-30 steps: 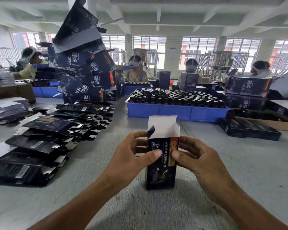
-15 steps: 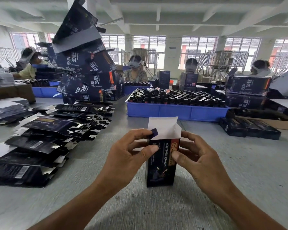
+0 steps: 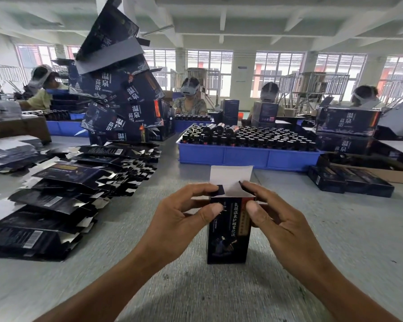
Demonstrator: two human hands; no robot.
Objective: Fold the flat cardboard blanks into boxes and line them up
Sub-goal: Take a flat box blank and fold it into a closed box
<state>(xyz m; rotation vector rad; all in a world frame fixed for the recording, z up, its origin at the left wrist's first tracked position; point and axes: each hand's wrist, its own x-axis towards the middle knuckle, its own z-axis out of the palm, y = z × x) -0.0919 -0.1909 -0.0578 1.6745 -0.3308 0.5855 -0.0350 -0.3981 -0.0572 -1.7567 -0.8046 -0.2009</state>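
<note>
You have one small dark printed cardboard box point(image 3: 228, 228) standing upright on the grey table point(image 3: 335, 240), squared up into its tube shape, directly in front of the blue plastic tray of dark bottles point(image 3: 247, 156). Its white top flap point(image 3: 229, 176) points up, not yet tucked, so this box is not finished at the top; whether its bottom is locked you cannot tell from here.

Your left hand point(image 3: 184, 217) pinches the box's upper left edge, thumb on the near face and forefinger curled over the small dark side flap. Your right hand point(image 3: 279, 219) mirrors it on the upper right edge, thumb on the near face, forefinger on the other side flap. Both hands are curled onto the box, pressing those side flaps inward.

Judging by that, you are at the closing step of this box: side flaps in, then the white flap down.

Much is left. To the left of the tray a long spread of flat dark cardboard blanks point(image 3: 63, 194) lies overlapped on the table, unfolded. To the right of the tray, a short row of small dark boxes point(image 3: 349, 182) lies side by side, likely the line your box joins
</note>
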